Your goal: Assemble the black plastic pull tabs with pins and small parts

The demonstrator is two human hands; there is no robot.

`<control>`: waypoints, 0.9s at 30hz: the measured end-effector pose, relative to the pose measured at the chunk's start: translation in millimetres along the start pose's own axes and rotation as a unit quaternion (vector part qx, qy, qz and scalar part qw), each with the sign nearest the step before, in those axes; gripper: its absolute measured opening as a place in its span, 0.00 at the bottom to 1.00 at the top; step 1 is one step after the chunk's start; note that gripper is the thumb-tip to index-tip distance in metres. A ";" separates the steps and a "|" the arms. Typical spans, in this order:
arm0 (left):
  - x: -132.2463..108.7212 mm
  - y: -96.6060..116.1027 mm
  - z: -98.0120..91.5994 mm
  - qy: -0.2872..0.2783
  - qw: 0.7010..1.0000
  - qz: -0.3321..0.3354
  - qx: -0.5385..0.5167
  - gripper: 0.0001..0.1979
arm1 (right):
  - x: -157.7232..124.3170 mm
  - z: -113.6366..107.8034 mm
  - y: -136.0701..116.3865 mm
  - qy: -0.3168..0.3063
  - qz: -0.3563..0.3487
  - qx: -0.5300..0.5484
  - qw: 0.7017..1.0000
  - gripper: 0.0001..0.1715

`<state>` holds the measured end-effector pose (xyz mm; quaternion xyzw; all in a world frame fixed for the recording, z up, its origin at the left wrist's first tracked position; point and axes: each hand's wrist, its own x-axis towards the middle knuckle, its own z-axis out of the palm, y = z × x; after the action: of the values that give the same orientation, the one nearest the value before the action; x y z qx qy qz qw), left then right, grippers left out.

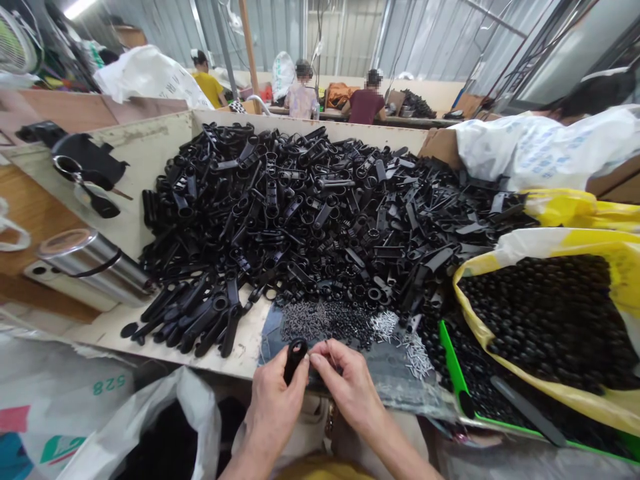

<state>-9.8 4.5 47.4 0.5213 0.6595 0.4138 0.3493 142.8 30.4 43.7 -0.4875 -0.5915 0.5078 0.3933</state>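
On my feed, my left hand [273, 400] is closed around a black plastic piece [295, 359], holding it upright between thumb and fingers with its rounded, holed end on top. My right hand [350, 381] is just beside it, its fingertips [316, 359] pinched together against the top of that piece. I can't tell from here whether they have hold of something tiny. Directly ahead, on a worn denim patch [383, 365] at the near edge of the worktop [240, 340], lie a dark mound of small pins [320, 321] and a scatter of silvery pins [417, 355]. Beyond them, a large heap of black moulded plastic parts [300, 220] covers most of the worktop. Off to my right, a yellow plastic bag [620, 280] is full of round black pieces [545, 320], with a green-rimmed tray [450, 360] beside it. A steel flask [95, 267] lies on its side to my left, and two co-workers [333, 100] sit at a far bench.
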 end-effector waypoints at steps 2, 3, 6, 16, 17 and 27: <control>2.7 1.0 4.5 0.022 0.999 -0.025 -0.027 0.15 | 1.5 -1.2 0.5 0.014 0.012 0.004 1.000 0.16; 4.1 0.8 6.6 0.031 0.998 -0.031 -0.037 0.16 | 2.6 -1.9 0.7 0.018 0.024 0.013 0.999 0.16; 7.4 -1.3 11.6 0.043 0.996 -0.040 -0.068 0.19 | 6.0 -2.4 1.1 0.016 0.060 0.048 0.997 0.19; 4.2 -4.3 11.1 0.031 0.990 -0.047 -0.129 0.16 | 10.6 3.9 4.5 0.009 0.144 0.153 0.978 0.28; 3.8 -3.5 11.3 0.029 0.990 -0.046 -0.133 0.16 | 10.8 3.7 3.3 0.007 0.151 0.163 0.975 0.28; 0.1 -1.3 10.1 0.026 0.992 -0.062 -0.108 0.16 | 3.3 2.2 -2.7 0.010 0.115 0.142 0.983 0.21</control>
<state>-1.3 6.3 42.0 0.4278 0.6508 0.4738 0.4110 139.5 33.2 45.8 -0.4963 -0.4491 0.6237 0.4037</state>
